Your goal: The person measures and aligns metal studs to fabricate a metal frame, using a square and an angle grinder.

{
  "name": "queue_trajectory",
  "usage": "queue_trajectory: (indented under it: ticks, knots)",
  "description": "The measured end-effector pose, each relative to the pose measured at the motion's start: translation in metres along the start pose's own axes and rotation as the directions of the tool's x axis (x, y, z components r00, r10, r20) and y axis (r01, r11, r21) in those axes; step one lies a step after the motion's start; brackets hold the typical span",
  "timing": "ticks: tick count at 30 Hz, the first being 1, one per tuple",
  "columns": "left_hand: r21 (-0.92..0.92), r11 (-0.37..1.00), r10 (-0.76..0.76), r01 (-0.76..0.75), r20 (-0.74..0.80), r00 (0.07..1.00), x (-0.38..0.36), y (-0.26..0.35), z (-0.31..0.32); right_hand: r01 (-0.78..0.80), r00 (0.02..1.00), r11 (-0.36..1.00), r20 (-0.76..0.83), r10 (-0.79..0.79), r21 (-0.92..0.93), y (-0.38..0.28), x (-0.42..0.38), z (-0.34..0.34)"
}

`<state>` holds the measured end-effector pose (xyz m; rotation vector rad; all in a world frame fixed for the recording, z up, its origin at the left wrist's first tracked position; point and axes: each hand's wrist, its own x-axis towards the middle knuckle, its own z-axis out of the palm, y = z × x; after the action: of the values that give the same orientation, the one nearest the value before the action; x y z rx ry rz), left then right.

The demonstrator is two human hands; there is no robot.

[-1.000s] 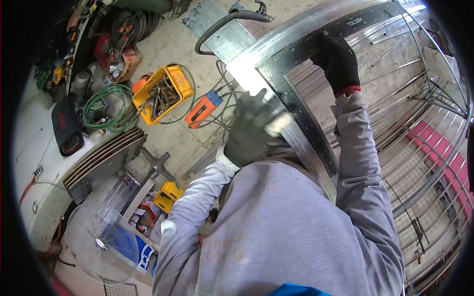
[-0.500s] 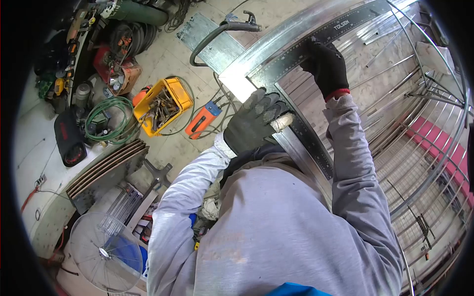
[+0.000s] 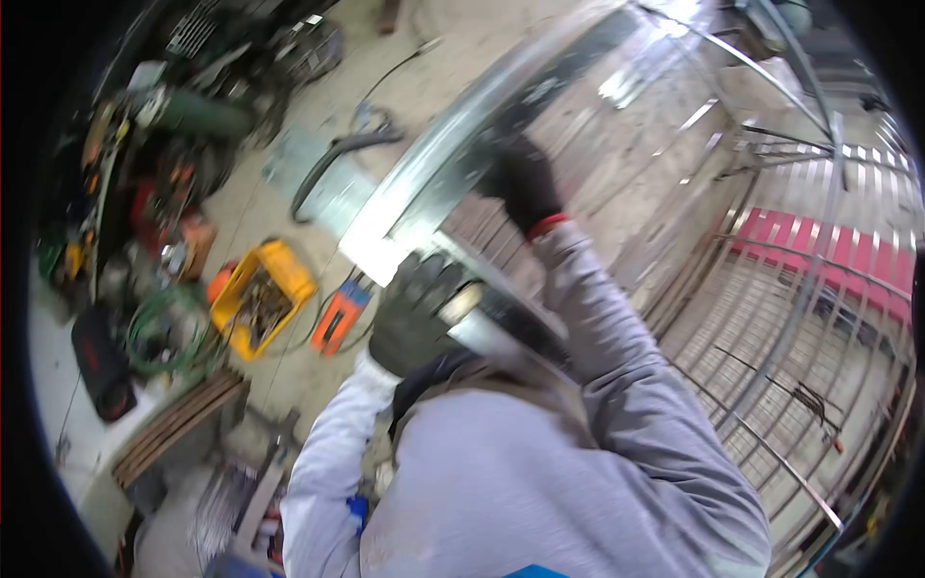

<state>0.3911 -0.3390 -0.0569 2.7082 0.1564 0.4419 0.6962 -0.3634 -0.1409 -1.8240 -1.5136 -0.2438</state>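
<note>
My left hand [image 3: 414, 313], in a dark glove with a pale thumb tip, grips the metal frame [image 3: 482, 116] at its bright corner. Its fingers lie bent over the bar and the thumb rests across it. A dark steel framing square [image 3: 564, 82] lies along the inside of that corner, one arm running up and away, the other back towards my body. My right hand [image 3: 520, 178], in a black glove with a red cuff, is closed on the square's far-running arm; motion blurs its fingers.
Left on the floor are an electrode holder with thick cable [image 3: 332, 164], a yellow bin [image 3: 303, 275] of metal pieces, an orange-and-blue device [image 3: 339, 318] and coiled green hose [image 3: 145, 332]. A barred metal structure [image 3: 771, 337] stands at right. A fan [image 3: 178, 530] is at lower left.
The camera view has turned, so the floor items, frame and both hands appear further left and mostly lower. Both hands keep their places on the frame and square.
</note>
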Motion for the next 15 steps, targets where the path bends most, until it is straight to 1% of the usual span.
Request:
queue_trajectory:
  ticks: [1, 2, 3, 4, 5, 6, 8, 10, 11, 12, 13, 14, 15]
  knots:
    - [0.008, 1.0, 0.012, -0.012, -0.012, 1.0, -0.003, -0.002, 0.001, -0.338, 0.941, 0.886, 0.087, 0.327, 0.318, -0.015, 0.007, -0.005]
    - [0.035, 0.999, 0.035, -0.035, -0.019, 0.999, -0.003, -0.005, 0.003, -0.579, 0.771, 0.57, 0.164, 0.616, 0.582, -0.029, 0.015, -0.01]
    - [0.065, 0.997, 0.05, -0.049, -0.019, 0.999, -0.004, -0.008, 0.004, -0.596, 0.365, -0.269, 0.554, 0.749, 0.757, -0.053, 0.031, -0.022]
    - [0.087, 0.995, 0.051, -0.05, -0.01, 0.999, -0.005, -0.009, 0.005, -0.601, 0.352, -0.247, 0.529, 0.772, 0.76, -0.059, 0.035, -0.025]
    - [0.06, 0.997, 0.045, -0.042, -0.034, 0.998, 0.0, -0.006, 0.002, -0.606, 0.335, -0.233, 0.509, 0.793, 0.761, -0.062, 0.039, -0.027]
    - [0.05, 0.998, 0.046, -0.045, -0.011, 0.999, 0.002, -0.006, 0.0, -0.619, 0.322, -0.216, 0.495, 0.807, 0.755, -0.064, 0.041, -0.028]
    - [0.046, 0.997, 0.054, -0.055, 0.02, 0.998, 0.002, -0.007, -0.006, -0.625, 0.321, -0.213, 0.496, 0.807, 0.751, -0.062, 0.039, -0.025]
    - [-0.018, 1.0, 0.024, -0.023, 0.053, 0.998, 0.009, -0.003, -0.011, -0.63, 0.323, -0.212, 0.501, 0.803, 0.747, -0.061, 0.041, -0.024]
    - [-0.01, 0.999, 0.031, -0.03, 0.056, 0.998, 0.014, -0.003, -0.015, -0.65, 0.345, -0.175, 0.493, 0.799, 0.739, -0.059, 0.041, -0.025]
    - [-0.064, 0.997, -0.036, 0.036, 0.004, 0.999, 0.021, 0.0, -0.022, -0.671, 0.362, -0.144, 0.491, 0.793, 0.727, -0.059, 0.039, -0.026]
    - [-0.119, 0.987, -0.115, 0.11, -0.036, 0.993, 0.024, 0.003, -0.027, -0.668, 0.354, -0.162, 0.502, 0.789, 0.726, -0.049, 0.031, -0.021]
    - [-0.043, 0.976, -0.214, 0.212, -0.066, 0.975, 0.031, 0.003, -0.025, -0.685, 0.387, -0.113, 0.492, 0.78, 0.72, -0.042, 0.023, -0.011]
    - [-0.102, 0.981, -0.19, 0.167, -0.288, 0.938, 0.049, -0.003, -0.026, -0.704, 0.436, -0.027, 0.462, 0.772, 0.71, -0.038, 0.019, -0.011]
